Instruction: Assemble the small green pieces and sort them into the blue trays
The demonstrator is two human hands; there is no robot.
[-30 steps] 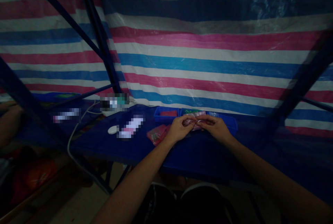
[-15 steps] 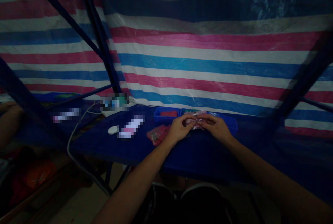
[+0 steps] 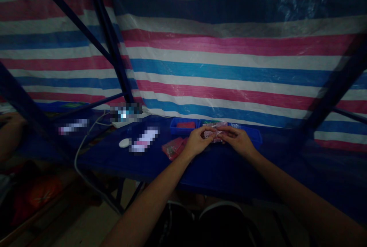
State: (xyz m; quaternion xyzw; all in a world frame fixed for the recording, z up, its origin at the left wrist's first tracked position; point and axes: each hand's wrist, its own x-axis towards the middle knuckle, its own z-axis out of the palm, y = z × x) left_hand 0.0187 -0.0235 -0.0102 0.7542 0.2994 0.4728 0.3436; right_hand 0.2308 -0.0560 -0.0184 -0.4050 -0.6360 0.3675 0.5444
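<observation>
A small pinkish clear plastic bag [image 3: 217,135] is held up between my two hands, over the front of the blue bins. My left hand [image 3: 200,140] pinches its left side with thumb and forefinger. On the other side my right hand [image 3: 238,140] grips it the same way, thumb close to the left thumb. What the bag contains is too dark to make out. Several filled pink plastic bags [image 3: 173,148] lie on the blue table [image 3: 137,166], just left of my left forearm.
Behind my hands stand a blue bin [image 3: 172,126] with pink pieces and another blue bin [image 3: 256,137] at right. To the left lie a round white object [image 3: 124,143], a blurred-out phone-like shape [image 3: 145,140] and a power strip [image 3: 122,124]. Another person's arm [image 3: 11,136] shows at far left.
My hands stay almost in place, and the bag between them shifts slightly. The other person's arm at far left moves a little.
</observation>
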